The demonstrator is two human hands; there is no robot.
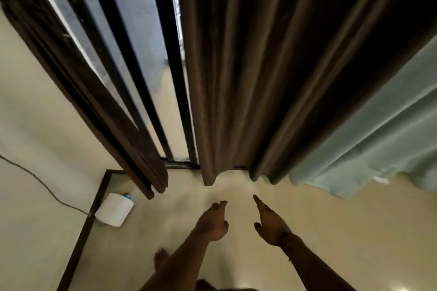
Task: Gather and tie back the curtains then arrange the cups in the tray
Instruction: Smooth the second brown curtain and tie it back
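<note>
A wide brown curtain (260, 66) hangs in long folds straight ahead, its hem just above the cream floor. A second brown curtain (78, 92) hangs bunched at the left beside the window. My left hand (214, 221) and my right hand (269, 222) reach forward side by side below the wide curtain's hem, fingers stretched out, holding nothing and not touching the cloth. No cups or tray are in view.
A pale green curtain (378, 130) hangs to the right of the brown one. Dark window bars (175, 78) show between the two brown curtains. A white box (114, 209) lies on the floor at the left by a dark skirting strip (80, 238), with a cable (40, 182) running along the wall. My foot (160, 258) is below.
</note>
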